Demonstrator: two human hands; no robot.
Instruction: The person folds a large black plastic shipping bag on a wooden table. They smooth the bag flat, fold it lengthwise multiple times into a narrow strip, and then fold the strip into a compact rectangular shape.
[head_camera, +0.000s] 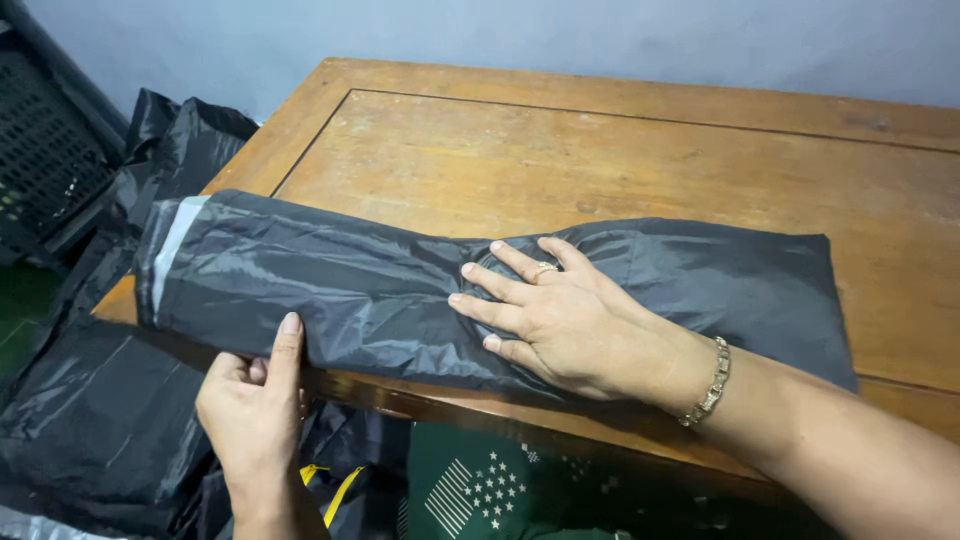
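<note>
At about nine o'clock in the view, a heap of crumpled black plastic sheeting (95, 420) hangs off and below the left end of the brown wooden surface (620, 150), with a dark slatted crate (40, 150) behind it at ten o'clock. Neither hand touches them.

The long, folded dark grey garment of shiny, thin synthetic fabric (330, 290) lies flat along the near edge of the surface, running from nine o'clock to three o'clock. A pale grey band marks its left end, which juts slightly past the corner of the surface.

The left hand (255, 410) comes up from seven o'clock, below the edge of the surface. Its thumb lies extended against the garment's near fold and the fingers curl out of sight beneath, so it seems to pinch that edge, probably to keep the slippery fold from sliding open; how firm the grip is cannot be told.

The right hand (555, 315) rests near the centre, fingers spread and pointing towards nine o'clock, palm pressed flat on the garment where the cloth puckers. It likely pins the layers and smooths out trapped air. It wears a ring and a metal link bracelet (708, 385); the forearm crosses the garment's right part towards four o'clock.

So the garment lies under the right hand and just above the left. At six o'clock, below the surface, sits dark green cloth with a white pattern (480, 490).
</note>
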